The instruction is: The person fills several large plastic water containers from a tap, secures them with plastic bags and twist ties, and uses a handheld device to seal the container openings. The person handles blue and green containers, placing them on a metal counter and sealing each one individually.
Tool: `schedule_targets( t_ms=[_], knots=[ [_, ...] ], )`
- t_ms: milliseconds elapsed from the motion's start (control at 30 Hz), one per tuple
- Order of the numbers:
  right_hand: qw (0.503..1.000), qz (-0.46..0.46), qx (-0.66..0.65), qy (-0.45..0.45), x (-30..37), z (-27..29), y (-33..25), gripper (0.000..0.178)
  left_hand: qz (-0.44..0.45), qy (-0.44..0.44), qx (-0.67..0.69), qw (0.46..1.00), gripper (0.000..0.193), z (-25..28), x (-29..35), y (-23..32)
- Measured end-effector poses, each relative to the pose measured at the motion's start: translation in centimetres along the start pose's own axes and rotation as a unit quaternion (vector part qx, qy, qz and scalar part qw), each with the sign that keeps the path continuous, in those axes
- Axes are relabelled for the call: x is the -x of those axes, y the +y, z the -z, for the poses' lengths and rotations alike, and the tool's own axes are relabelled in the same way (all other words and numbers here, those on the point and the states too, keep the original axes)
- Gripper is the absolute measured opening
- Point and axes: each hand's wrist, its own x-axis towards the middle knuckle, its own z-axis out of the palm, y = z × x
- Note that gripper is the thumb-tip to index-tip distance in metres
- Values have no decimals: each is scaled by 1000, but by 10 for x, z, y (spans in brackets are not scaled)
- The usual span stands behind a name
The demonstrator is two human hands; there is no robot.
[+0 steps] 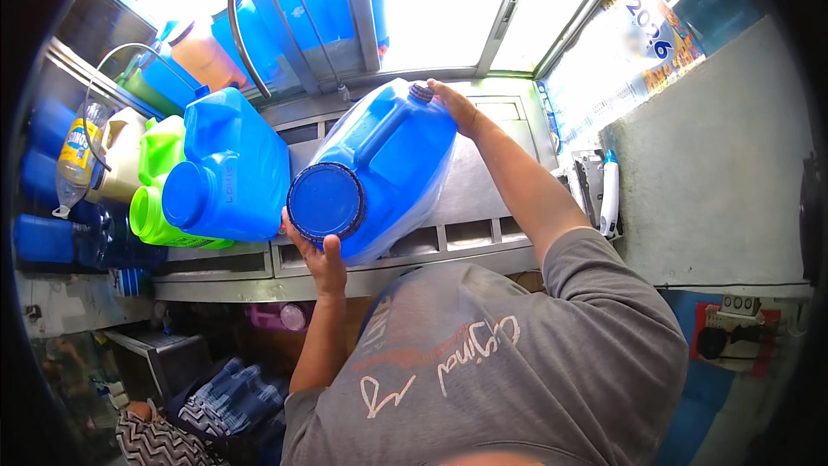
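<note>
A large blue water jug (410, 164) lies tilted over the metal counter, with clear plastic film around it. Its wide dark-blue lid (326, 202) faces toward me on the left, and a small black cap (421, 92) sits at its far end. My left hand (321, 261) supports the jug from below at the wide lid, thumb up along the lid's edge. Around the far end beside the black cap, my right hand (454, 109) has its fingers curled; some fingertips are hidden. Just left of it stands another blue jug (246, 168) with a wide blue lid.
A bright green jug (161, 155), a cream jug (123, 148) and a clear bottle with a yellow label (79, 155) stand at the left. Slotted metal counter (483, 181) lies beneath. Several containers show behind the glass. A white handheld device (610, 194) hangs at right.
</note>
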Motion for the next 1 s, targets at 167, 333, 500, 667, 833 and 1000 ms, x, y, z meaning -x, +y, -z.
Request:
schedule_targets(
  t_ms=[167, 333, 500, 667, 833, 1000],
  knots=[
    [993, 60, 63, 78, 30, -6, 2, 46, 13, -36, 3, 999, 108, 4, -18, -2],
    [830, 323, 428, 155, 85, -8, 1, 41, 21, -165, 73, 983, 111, 24, -92, -13],
    [914, 112, 251, 298, 97, 10, 7, 43, -103, -143, -130, 976, 113, 41, -132, -59],
    [982, -118, 121, 87, 90, 34, 0, 29, 237, -84, -130, 959, 62, 70, -118, -84],
    [895, 43, 444, 21, 94, 27, -115, 10, 178, -160, -208, 948, 22, 83, -158, 21],
    [889, 271, 369, 25, 140, 3, -244, 4, -15, -38, 92, 995, 13, 120, -198, 158]
  ],
)
